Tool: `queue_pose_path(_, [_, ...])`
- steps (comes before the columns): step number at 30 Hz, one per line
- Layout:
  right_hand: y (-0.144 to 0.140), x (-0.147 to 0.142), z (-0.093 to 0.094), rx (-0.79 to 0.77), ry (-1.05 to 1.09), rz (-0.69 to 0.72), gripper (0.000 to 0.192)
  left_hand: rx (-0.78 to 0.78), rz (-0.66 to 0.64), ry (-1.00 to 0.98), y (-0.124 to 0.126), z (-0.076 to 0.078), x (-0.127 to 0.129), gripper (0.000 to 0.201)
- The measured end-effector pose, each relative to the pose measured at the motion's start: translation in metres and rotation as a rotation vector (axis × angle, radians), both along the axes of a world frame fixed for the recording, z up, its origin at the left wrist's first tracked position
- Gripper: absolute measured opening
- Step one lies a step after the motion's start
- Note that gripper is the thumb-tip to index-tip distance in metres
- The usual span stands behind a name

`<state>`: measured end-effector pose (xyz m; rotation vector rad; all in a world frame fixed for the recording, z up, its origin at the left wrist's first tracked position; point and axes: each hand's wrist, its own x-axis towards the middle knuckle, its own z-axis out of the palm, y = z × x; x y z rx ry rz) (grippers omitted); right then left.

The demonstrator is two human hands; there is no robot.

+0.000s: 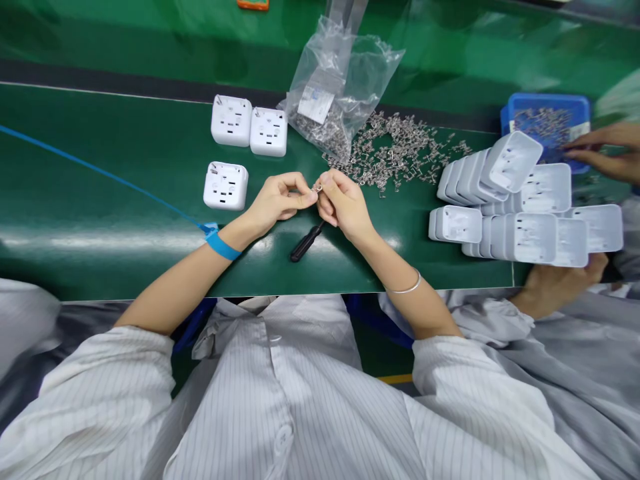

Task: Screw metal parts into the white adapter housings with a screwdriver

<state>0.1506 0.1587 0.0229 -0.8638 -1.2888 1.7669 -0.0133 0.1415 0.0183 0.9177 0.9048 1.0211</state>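
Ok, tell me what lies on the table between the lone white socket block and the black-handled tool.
In the head view, the left hand sits there, pinching a small metal part with the right hand; otherwise the green table is bare between the socket block and tool.

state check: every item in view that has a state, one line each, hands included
left hand: fingertips pinched on small metal clip
right hand: fingertips pinched on the same clip
clear plastic bag: open, lying flat, partly full of clips
loose metal clips pile: spilled on green table
three white socket faces: lying face up
white plastic housings: stacked on their sides, hollow
black-handled tool: lying unheld
blue plastic tray: holds clips
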Motion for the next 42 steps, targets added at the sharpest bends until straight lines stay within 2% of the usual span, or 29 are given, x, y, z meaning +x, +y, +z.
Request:
queue_pose_path(4, [0.001,0.002,0.001,0.007,0.014,-0.028,0.049,0.010,0.098,0.020,-0.002,0.000,0.004,0.039])
queue_pose_path(9, [0.003,0.005,0.003,0.073,-0.091,-0.030,0.048,-0.023,0.173,-0.021,-0.002,0.005,0.005,0.033])
queue_pose_path(13, [0.004,0.006,0.003,0.125,-0.172,-0.055,0.047,-0.036,0.124,-0.038,0.001,0.007,0.001,0.030])
queue_pose_path(16, [0.008,0.008,0.000,0.087,-0.163,0.045,0.049,-0.077,0.047,-0.065,0.003,0.008,-0.004,0.032])
queue_pose_path(19, [0.011,0.009,-0.001,0.013,-0.104,0.173,0.050,-0.117,-0.060,-0.165,0.005,0.008,-0.007,0.035])
queue_pose_path(22, [0.013,0.009,0.004,-0.126,0.003,0.151,0.044,-0.108,-0.114,-0.204,0.005,0.009,-0.008,0.035])
queue_pose_path(24, [0.014,0.009,0.008,-0.274,0.058,0.166,0.040,-0.055,-0.081,-0.158,0.004,0.008,-0.006,0.036])
queue_pose_path(26, [0.014,0.009,0.010,-0.421,0.057,0.246,0.042,0.051,-0.017,-0.065,0.002,0.006,-0.002,0.039])
queue_pose_path(29, [0.010,0.006,0.009,-0.519,0.028,0.318,0.045,0.212,0.040,0.103,0.000,0.002,0.002,0.041])
queue_pose_path(31, [0.008,0.004,0.007,-0.514,0.029,0.299,0.046,0.256,0.050,0.172,0.000,-0.001,0.004,0.039])
queue_pose_path(33, [0.007,0.003,0.007,-0.494,0.042,0.222,0.042,0.234,0.053,0.169,0.001,-0.004,0.005,0.037])
queue_pose_path(38, [0.016,0.007,0.009,-0.509,0.061,0.055,0.038,-0.041,0.037,-0.102,0.003,-0.007,0.005,0.035])
queue_pose_path(40, [0.017,0.009,0.009,-0.409,0.031,0.006,0.037,-0.105,0.027,-0.174,0.003,-0.007,0.006,0.042])
queue_pose_path(42, [0.015,0.010,0.008,-0.240,-0.040,-0.029,0.034,-0.106,0.034,-0.196,0.002,-0.007,0.008,0.044])
